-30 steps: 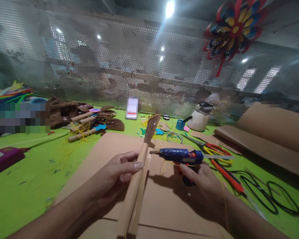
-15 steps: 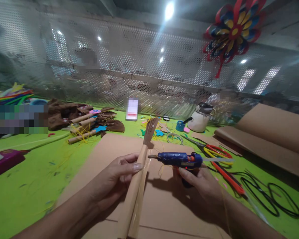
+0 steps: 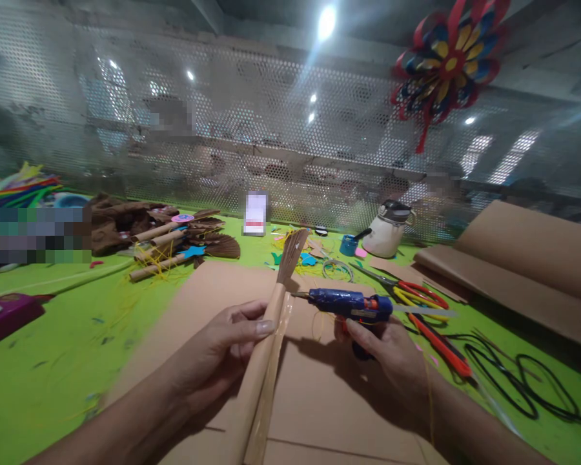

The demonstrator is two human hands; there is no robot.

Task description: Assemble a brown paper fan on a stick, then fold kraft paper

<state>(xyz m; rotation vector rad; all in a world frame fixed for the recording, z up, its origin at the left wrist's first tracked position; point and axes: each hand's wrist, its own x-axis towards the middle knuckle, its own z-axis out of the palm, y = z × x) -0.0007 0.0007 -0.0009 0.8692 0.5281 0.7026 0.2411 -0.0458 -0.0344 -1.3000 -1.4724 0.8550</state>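
Note:
My left hand pinches a rolled brown paper tube between thumb and fingers. A pleated dark-brown paper fan sticks out of the tube's far end. Along the right side of the tube, a loose paper flap carries a shiny strip of glue. My right hand is wrapped round the handle of a blue hot glue gun. Its nozzle points left, close to the flap's upper end; whether it touches, I cannot tell. Beneath both hands lies a large brown paper sheet.
Scissors, a red-handled cutter and a black cable lie to the right. A white jug and blue jar stand behind. Finished-looking paper tubes with yellow string lie at left. A phone leans at the back.
The glue gun's nozzle has risen slightly toward the upper end of the flap. My left hand keeps its hold on the tube, and the view has shifted a little.

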